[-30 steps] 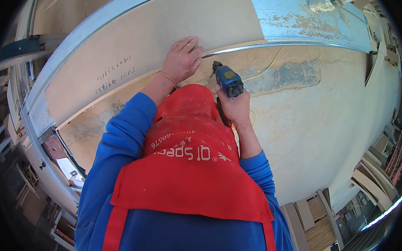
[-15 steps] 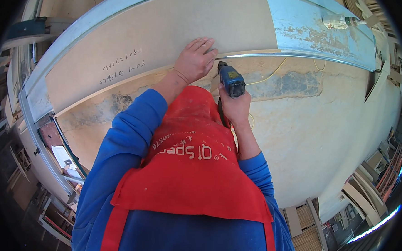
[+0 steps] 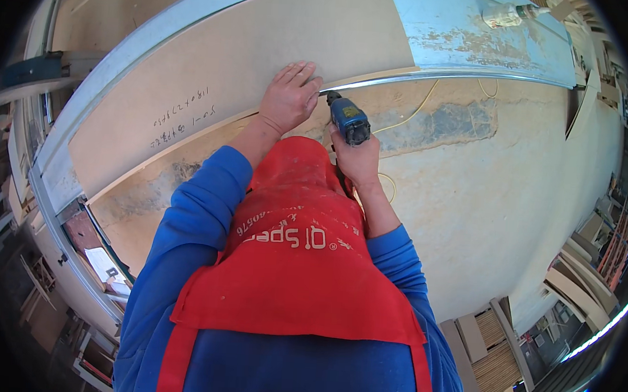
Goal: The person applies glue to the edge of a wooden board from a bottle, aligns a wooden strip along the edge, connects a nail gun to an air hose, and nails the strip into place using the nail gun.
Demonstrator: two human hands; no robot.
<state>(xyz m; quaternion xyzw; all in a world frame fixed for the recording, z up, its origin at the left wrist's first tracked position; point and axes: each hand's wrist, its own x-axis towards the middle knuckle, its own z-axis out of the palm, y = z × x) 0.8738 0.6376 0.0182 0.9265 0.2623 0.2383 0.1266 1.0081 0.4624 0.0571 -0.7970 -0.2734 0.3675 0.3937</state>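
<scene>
Woodworking workshop, large board, stacked panels, concrete floor

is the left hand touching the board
Touching. The head view shows the left hand pressed flat on the board, with no gap under the palm.

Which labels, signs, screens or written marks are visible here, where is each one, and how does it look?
Handwritten marks: dark, two short rows on the pale board, beside the left hand.
Printed lettering: white, across the red apron, below the right hand holding the blue drill.
No screens or packages.
</scene>
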